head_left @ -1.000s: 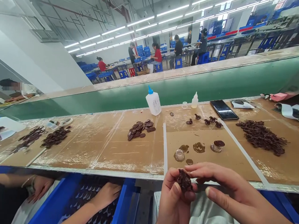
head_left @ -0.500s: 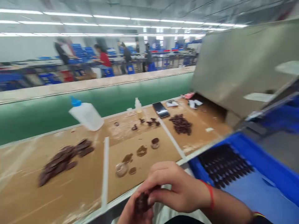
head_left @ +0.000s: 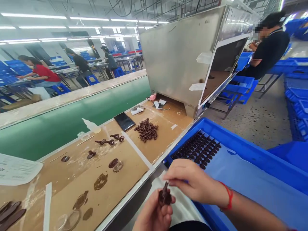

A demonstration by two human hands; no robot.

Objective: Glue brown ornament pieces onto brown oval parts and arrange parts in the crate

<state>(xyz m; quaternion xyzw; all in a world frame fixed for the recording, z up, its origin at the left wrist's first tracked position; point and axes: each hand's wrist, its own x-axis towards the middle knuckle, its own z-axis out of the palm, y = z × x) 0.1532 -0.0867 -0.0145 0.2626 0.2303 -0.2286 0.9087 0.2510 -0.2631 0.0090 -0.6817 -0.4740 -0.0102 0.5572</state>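
Note:
My left hand (head_left: 156,208) is wrapped around a small dark brown part (head_left: 165,196) with a narrow upright stem, low in the view. My right hand (head_left: 192,179), a red string at its wrist, is closed with its fingertips at the top of that stem; the exact contact is partly hidden. Just beyond the right hand stands a blue tray (head_left: 240,144) with rows of dark brown pieces (head_left: 197,147) on a pale blue sheet. On the bench lies a pile of small curly brown pieces (head_left: 146,130). Several assembled brown pieces (head_left: 110,141) sit left of it.
A phone (head_left: 124,121), a dropper bottle (head_left: 92,125) and small clear dishes (head_left: 117,166) rest on the bench (head_left: 125,179). Flat brown ovals (head_left: 11,211) lie at lower left. A large metal hood (head_left: 178,54) stands behind. A co-worker (head_left: 269,48) sits at right.
My view has swung to the right, bringing more of the blue tray and a co-worker into sight. The brown part has turned stem-up, and my right fingers have moved to its top.

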